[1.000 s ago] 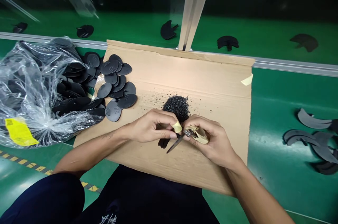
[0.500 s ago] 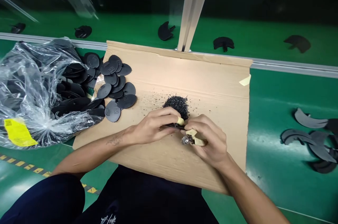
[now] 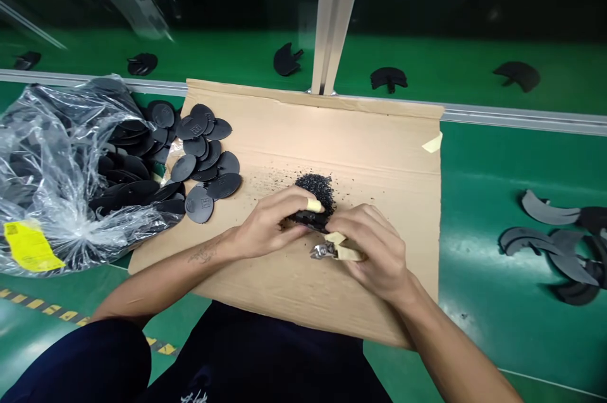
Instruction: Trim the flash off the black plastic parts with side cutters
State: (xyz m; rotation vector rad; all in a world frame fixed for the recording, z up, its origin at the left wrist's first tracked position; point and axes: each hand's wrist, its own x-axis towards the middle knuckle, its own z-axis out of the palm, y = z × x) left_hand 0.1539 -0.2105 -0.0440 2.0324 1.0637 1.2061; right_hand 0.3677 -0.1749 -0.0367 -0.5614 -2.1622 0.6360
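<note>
My left hand is closed on a dark plastic piece, held over the cardboard. Pale tape wraps one of its fingertips. In my right hand is a pair of nippers, with its metal jaws pointing left and pale wrapping near the handle. The right fingertips also touch the near end of the plastic piece. Just beyond the fingers lies a heap of small black scraps, with loose bits scattered around it. My fingers partly hide the piece's outline.
Several black oval discs lie on the cardboard's left side, beside a clear plastic bag full of more. Curved black parts rest on the green surface at right. A metal post and rail stand behind the cardboard.
The plastic piece has turned so that more of its face shows. The nippers' jaws have swung slightly left. The whole view has shifted a little.
</note>
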